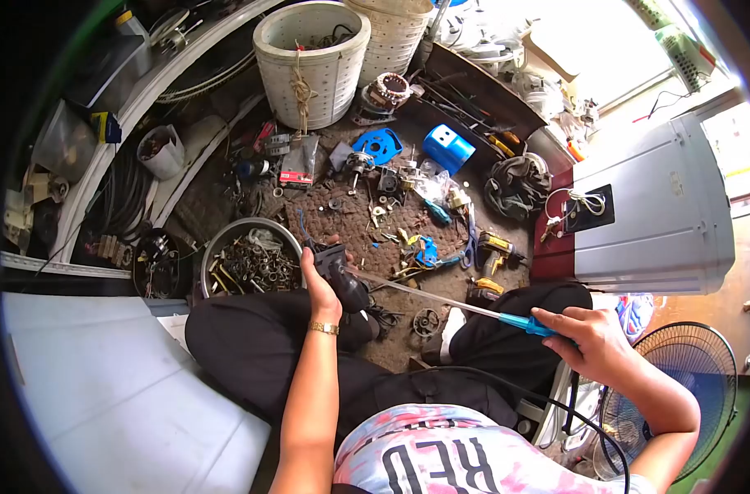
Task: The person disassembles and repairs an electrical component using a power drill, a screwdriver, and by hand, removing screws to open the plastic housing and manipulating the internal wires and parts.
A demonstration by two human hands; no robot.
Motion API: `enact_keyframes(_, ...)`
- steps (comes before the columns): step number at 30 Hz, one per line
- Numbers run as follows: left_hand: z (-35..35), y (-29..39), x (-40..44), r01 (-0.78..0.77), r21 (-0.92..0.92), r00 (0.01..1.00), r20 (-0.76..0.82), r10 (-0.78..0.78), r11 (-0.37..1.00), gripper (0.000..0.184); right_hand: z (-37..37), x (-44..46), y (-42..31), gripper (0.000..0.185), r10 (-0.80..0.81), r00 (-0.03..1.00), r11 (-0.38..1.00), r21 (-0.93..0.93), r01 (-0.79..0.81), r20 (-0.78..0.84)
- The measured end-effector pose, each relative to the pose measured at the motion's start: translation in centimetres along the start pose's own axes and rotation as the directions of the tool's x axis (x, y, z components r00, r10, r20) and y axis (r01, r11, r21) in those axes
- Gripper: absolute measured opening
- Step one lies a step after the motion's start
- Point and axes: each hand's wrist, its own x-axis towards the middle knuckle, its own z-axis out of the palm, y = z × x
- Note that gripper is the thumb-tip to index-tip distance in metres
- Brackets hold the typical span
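Note:
My left hand (319, 290) is wrapped round a dark motor-like part (340, 278) above my lap, with a watch on that wrist. My right hand (585, 336) grips the blue handle of a long screwdriver (519, 321). Its thin shaft runs left, and the tip meets or lies close to the dark part; the exact contact is too small to tell. Beneath the part are my crossed legs in black trousers.
A metal bowl of screws (251, 221) stands left of the dark part. Ahead lie a blue cylinder (449, 148), a blue cover (377, 146) and a yellow drill (496, 253). A bucket (309, 74) stands behind. At right are a fan (679, 387) and a grey appliance (647, 206).

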Motion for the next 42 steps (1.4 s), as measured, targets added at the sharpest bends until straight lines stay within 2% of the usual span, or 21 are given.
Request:
enact_keyframes(4,-0.1,0.0,0.1,0.008,-0.005,1.000,0.004,-0.008,1.000,0.070,-0.2,-0.1,-0.5,0.037,-0.007,1.000,1.000,0.003,0.007,0.010)
enact_keyframes(10,0.0,0.0,-0.1,-0.011,-0.033,0.999,0.045,0.013,0.999,0.071,0.3,-0.6,0.4,0.038,0.024,1.000,0.990,0.138,-0.025,0.004)
enact_keyframes(19,0.0,0.1,-0.2,-0.017,-0.015,0.998,0.067,0.018,1.000,0.070,0.4,-0.4,0.5,0.040,0.012,1.000,0.995,0.097,-0.012,-0.003)
enact_keyframes(22,-0.4,-0.4,0.2,-0.057,0.068,0.995,0.084,0.052,0.996,0.069,-0.6,-0.2,-0.4,0.045,-0.081,0.997,0.982,-0.173,0.080,0.007)
enact_keyframes(23,-0.6,-0.6,0.4,-0.077,0.113,0.993,0.096,0.067,0.991,0.069,-0.4,-0.1,-0.7,0.047,-0.133,0.991,0.952,-0.279,0.124,-0.011)
enact_keyframes(25,-0.9,-0.3,0.3,-0.067,0.091,0.992,0.111,0.057,0.994,0.067,0.3,-0.4,-1.2,0.051,-0.233,0.972,0.857,-0.480,0.190,-0.030)
enact_keyframes(26,-0.8,-0.2,0.3,-0.063,0.081,0.991,0.122,0.053,0.995,0.067,0.7,-0.7,-1.0,0.047,-0.192,0.981,0.857,-0.486,0.173,0.009)
enact_keyframes(27,-0.2,0.3,-0.2,-0.082,0.022,0.991,0.112,0.079,0.996,0.062,1.2,-0.9,-0.4,0.045,-0.127,0.990,0.906,-0.400,0.142,0.062)
enact_keyframes(29,-0.3,0.5,-0.1,-0.249,0.230,0.965,0.146,0.220,0.941,0.059,1.9,-1.0,0.8,0.042,-0.018,0.982,0.973,-0.224,0.061,0.189)
enact_keyframes(30,-0.6,0.2,-0.1,-0.256,0.219,0.963,0.137,0.230,0.941,0.059,1.8,-0.8,0.7,0.042,-0.004,0.977,0.990,-0.137,0.034,0.215)
enact_keyframes(33,-1.2,-0.1,-0.1,-0.289,0.214,0.956,0.125,0.267,0.933,0.057,2.2,-0.5,1.2,0.046,0.026,0.964,0.999,-0.025,-0.020,0.264)
enact_keyframes(36,-1.4,-0.1,0.5,-0.344,0.226,0.938,0.135,0.320,0.911,0.058,2.7,0.1,1.4,0.045,0.119,0.928,0.992,-0.013,-0.122,0.353)
enact_keyframes(39,-1.2,-0.1,1.3,-0.217,0.265,0.976,0.042,0.213,0.940,0.059,-0.7,3.3,1.4,0.043,0.197,0.877,0.980,-0.094,-0.173,0.439)
enact_keyframes(40,-2.2,0.0,2.2,-0.078,0.286,0.996,0.054,0.065,0.955,0.067,-1.4,3.9,3.2,0.043,0.087,0.925,0.992,0.050,-0.113,0.369)
enact_keyframes(41,-1.9,0.5,2.1,0.016,0.212,0.997,0.067,-0.031,0.977,0.072,-1.7,4.2,5.9,0.043,-0.018,0.959,0.982,0.185,-0.036,0.281)
enact_keyframes(42,-1.5,1.4,1.7,0.111,0.137,0.989,0.084,-0.124,0.984,0.078,-1.8,4.6,8.7,0.043,0.004,0.970,0.959,0.273,-0.072,0.243)
